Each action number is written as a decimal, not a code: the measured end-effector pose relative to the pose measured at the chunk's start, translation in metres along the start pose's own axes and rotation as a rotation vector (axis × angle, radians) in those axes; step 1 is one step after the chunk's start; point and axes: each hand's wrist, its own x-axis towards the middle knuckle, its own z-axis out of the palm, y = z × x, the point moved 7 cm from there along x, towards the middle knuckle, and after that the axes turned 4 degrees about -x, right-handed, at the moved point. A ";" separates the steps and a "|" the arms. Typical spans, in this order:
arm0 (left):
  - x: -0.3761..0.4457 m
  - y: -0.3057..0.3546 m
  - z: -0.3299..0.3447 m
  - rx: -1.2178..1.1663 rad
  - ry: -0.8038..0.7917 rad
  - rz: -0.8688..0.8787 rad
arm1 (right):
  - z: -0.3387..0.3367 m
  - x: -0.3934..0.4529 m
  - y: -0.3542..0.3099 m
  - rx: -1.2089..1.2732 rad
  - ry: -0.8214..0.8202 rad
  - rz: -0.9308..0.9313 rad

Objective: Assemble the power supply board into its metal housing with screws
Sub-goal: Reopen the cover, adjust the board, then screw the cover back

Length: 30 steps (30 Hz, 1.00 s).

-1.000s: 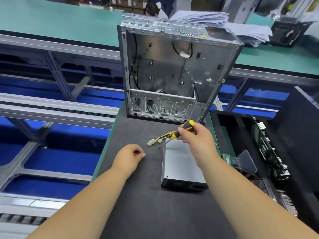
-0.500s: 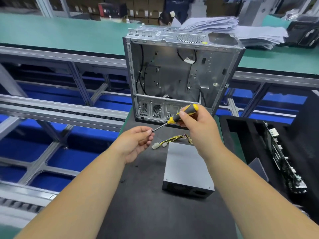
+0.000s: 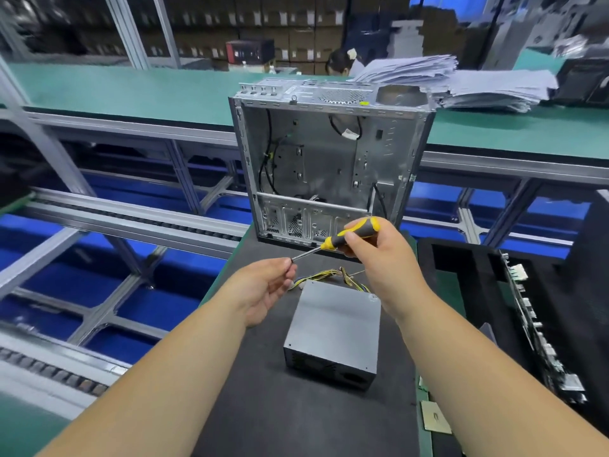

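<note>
My right hand (image 3: pixel 379 255) grips the yellow-and-black handle of a small screwdriver (image 3: pixel 354 233), fingers curled around it, the thin steel shaft slanting down and to the left. My left hand (image 3: pixel 263 291) is raised palm-up, and its thumb and fingertips (image 3: pixel 286 266) pinch together right at the shaft's tip; whether a screw sits between them I cannot tell, it is too small to see.

Just below and between my two hands lies the grey metal power supply box (image 3: pixel 333 334), flat on the dark mat of the table (image 3: pixel 263 407), apart from both hands. Its bundle of yellow and black wires (image 3: pixel 324 277) spills out of the far end, running under the screwdriver shaft towards my left fingers without touching them.

Beyond my fingers stands the open silver metal computer housing (image 3: pixel 329 166), upright at the far end of the mat, its open side facing me, with black cables hanging inside. To the right of my right hand, a black foam tray (image 3: pixel 461 275) holds green circuit boards (image 3: pixel 540 341) on edge.
</note>
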 end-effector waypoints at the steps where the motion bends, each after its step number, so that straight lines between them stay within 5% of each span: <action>1: 0.000 -0.001 0.001 -0.010 0.004 0.006 | -0.001 -0.001 0.000 0.016 -0.003 0.000; 23: 0.025 -0.027 0.008 0.135 -0.075 0.009 | -0.018 0.013 0.033 -0.099 0.058 0.092; 30: 0.038 -0.031 0.011 0.368 -0.163 0.105 | -0.024 0.026 0.033 -0.258 0.081 0.060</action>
